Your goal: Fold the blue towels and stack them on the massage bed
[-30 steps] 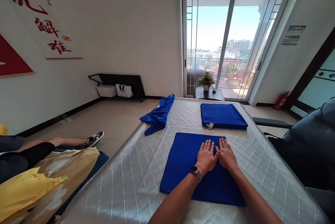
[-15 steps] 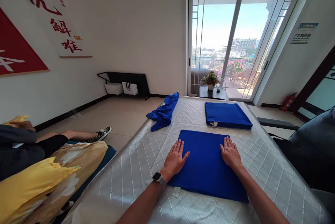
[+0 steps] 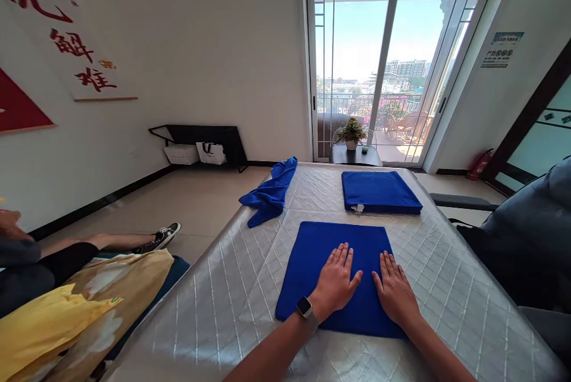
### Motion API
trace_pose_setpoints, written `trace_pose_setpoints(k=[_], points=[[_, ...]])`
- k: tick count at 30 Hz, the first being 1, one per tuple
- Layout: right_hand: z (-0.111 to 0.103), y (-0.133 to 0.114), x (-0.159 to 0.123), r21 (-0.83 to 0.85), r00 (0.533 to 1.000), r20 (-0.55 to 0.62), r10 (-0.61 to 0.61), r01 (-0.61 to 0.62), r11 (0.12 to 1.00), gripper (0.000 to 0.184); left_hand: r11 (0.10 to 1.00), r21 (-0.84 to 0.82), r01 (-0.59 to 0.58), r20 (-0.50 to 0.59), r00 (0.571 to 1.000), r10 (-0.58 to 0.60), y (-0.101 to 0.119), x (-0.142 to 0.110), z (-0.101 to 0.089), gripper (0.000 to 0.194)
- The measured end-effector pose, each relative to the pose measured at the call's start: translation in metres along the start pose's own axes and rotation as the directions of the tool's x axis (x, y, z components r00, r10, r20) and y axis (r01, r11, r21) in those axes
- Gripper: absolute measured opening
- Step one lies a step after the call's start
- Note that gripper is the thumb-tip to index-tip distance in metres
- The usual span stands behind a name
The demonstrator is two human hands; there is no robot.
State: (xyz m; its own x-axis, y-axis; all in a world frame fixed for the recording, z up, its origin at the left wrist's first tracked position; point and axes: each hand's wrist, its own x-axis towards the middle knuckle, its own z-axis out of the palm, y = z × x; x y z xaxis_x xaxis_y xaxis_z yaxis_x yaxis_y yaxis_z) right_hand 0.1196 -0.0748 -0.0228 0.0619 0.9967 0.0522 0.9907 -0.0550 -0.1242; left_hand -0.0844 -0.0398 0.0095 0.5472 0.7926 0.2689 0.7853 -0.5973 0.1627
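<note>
A folded blue cloth (image 3: pixel 307 269) lies flat in front of me on a silver quilted cover. My left hand (image 3: pixel 338 279), with a watch on its wrist, rests palm down on the middle of the cloth, fingers stretched out. On the cloth's right side, my right hand (image 3: pixel 395 287) lies flat too, fingers extended and a little apart. Beyond them sits a stack of folded blue cloths (image 3: pixel 379 190) with a white tag at its front. A crumpled blue cloth (image 3: pixel 270 190) lies at the far left edge of the cover.
The silver quilted cover (image 3: pixel 214 310) spreads under everything. At left, a seated person (image 3: pixel 27 269) is beside yellow fabric (image 3: pixel 49 322). A dark chair (image 3: pixel 530 245) stands at right. A potted plant (image 3: pixel 351 133) is on a small table before the sliding door.
My left hand has moved right, from the cloth's left edge to its middle. My right hand stays at the right side. The view has shifted slightly.
</note>
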Motion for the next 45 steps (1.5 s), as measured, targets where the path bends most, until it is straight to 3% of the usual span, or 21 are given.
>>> trace_pose_setpoints(k=[2,5,9,14,21,26,32,36,40,45], points=[[0.000,0.000,0.001,0.006,1.000,0.000,-0.006,0.006,1.000,0.071,0.997,-0.038,-0.060,0.000,0.998,0.060,0.024,0.007,0.011,0.068],[0.000,0.001,0.000,0.018,1.000,0.000,-0.012,0.012,1.000,0.071,0.996,-0.054,-0.072,0.012,0.997,0.073,0.034,0.006,0.017,0.066],[0.001,0.000,-0.001,0.029,1.000,-0.003,0.006,-0.006,1.000,0.072,0.996,-0.066,-0.068,0.088,0.993,0.074,0.019,-0.021,0.000,0.068],[-0.002,-0.002,-0.001,0.022,1.000,-0.004,0.008,-0.008,1.000,0.072,0.997,-0.065,-0.046,0.149,0.987,0.055,0.001,-0.076,-0.026,0.067],[-0.011,-0.006,-0.018,0.012,0.999,-0.035,0.017,-0.016,1.000,0.072,1.000,-0.006,0.004,0.150,0.989,-0.003,-0.022,-0.132,-0.031,0.066],[0.000,-0.006,-0.060,0.063,0.998,-0.053,-0.033,0.037,0.997,0.075,0.986,0.021,0.168,0.119,0.978,-0.169,-0.029,-0.125,-0.033,0.064],[0.010,-0.005,-0.076,0.075,0.997,-0.062,-0.038,0.043,0.996,0.076,0.994,0.006,0.110,0.146,0.983,-0.109,-0.016,-0.088,-0.032,0.068],[0.010,-0.004,-0.073,0.061,0.998,-0.052,-0.041,0.044,0.997,0.076,0.978,0.053,0.202,0.116,0.971,-0.207,-0.041,-0.107,-0.026,0.069],[0.012,-0.004,-0.073,0.060,0.997,-0.058,-0.041,0.044,0.997,0.076,0.930,0.073,0.359,0.092,0.927,-0.365,-0.068,-0.140,-0.024,0.073],[0.013,0.001,-0.074,0.074,0.998,-0.042,-0.050,0.053,0.996,0.077,0.895,0.079,0.438,0.051,0.895,-0.443,-0.079,-0.154,-0.020,0.076]])
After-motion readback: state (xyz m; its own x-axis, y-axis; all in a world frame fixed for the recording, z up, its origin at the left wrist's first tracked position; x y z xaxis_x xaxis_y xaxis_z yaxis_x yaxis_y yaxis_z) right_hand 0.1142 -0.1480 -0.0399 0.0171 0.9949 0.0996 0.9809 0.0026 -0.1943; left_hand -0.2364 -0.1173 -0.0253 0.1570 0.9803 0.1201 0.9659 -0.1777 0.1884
